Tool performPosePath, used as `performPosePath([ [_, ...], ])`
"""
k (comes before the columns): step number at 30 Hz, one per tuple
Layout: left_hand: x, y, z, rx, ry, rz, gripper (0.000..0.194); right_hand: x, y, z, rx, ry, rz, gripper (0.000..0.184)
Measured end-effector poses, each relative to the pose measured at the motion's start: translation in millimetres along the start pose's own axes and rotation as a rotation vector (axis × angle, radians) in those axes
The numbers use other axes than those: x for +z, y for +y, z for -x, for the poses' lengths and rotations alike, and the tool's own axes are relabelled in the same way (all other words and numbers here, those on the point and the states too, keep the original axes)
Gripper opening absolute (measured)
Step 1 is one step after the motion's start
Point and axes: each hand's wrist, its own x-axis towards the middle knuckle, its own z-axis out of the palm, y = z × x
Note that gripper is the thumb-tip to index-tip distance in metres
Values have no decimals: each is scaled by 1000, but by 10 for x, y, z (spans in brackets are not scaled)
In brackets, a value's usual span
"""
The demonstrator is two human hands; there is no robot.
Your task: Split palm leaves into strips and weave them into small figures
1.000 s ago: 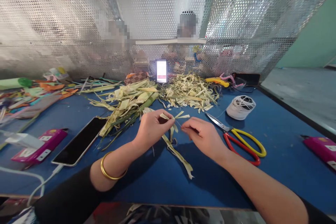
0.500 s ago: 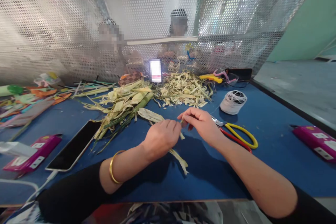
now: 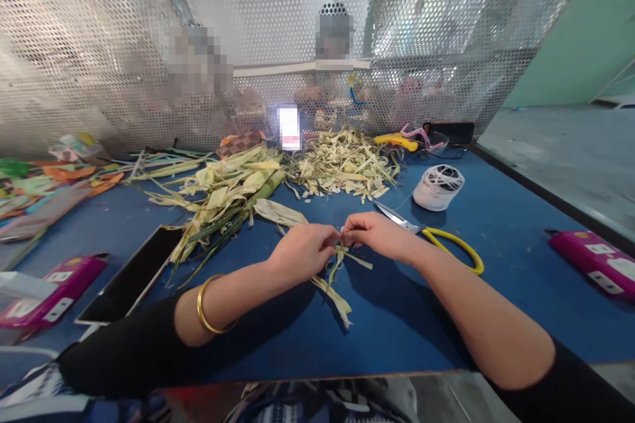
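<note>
My left hand (image 3: 303,251) and my right hand (image 3: 380,235) meet over the middle of the table, fingertips pinched close together. Between them is a small knotted piece of corn husk (image 3: 340,256), its narrow strips hanging down and out to the right. What each fingertip grips exactly is partly hidden. Under my left hand a longer corn husk strip (image 3: 335,297) lies on the table, and a pale husk (image 3: 280,213) lies just beyond. Scissors with yellow handles (image 3: 454,244) rest by my right forearm, partly covered by it.
Behind lie a bundle of husks (image 3: 233,188) and a heap of husk scraps (image 3: 347,162). White thread (image 3: 438,189) stands at right. A phone (image 3: 131,274) and purple packets (image 3: 598,261) lie on the blue table (image 3: 238,337). A perforated metal screen (image 3: 278,13) closes the back.
My hands have turned and drawn together at the fingertips, and the knotted husk piece with its loose strips now shows below them. The view has shifted slightly.
</note>
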Motion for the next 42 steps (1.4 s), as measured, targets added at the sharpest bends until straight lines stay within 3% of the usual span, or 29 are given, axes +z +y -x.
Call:
performPosePath([
  [6,-33,-118,-76,53,-24,-158,20,-20,-20,19,-25,-10,92,11],
  [9,-88,-165,-121,32,-61,-137,16,-21,-10,31,-32,-12,103,10],
  [12,-109,-217,-177,-3,-48,60,15,-26,8,63,-41,-30,54,11],
  [15,-53,-252,-217,-56,-46,394,16,-35,17,102,-49,-44,9,12],
  [20,56,-248,-232,-249,-150,834,16,-55,-8,128,-53,-64,70,13],
  [26,-42,-202,-205,-297,-230,887,18,-52,-78,155,-118,-85,131,14],
  [31,-78,-114,-170,-340,-325,1004,18,-33,-131,186,-93,-94,138,11],
  [35,23,-68,-173,-426,-271,1198,17,-30,-163,191,-80,-94,180,12],
  [39,95,-65,-183,-497,-251,1238,16,-25,-183,190,-2,-35,208,11],
  [42,91,-73,-189,-530,-286,1241,10,-23,-174,189,129,-43,94,11],
])
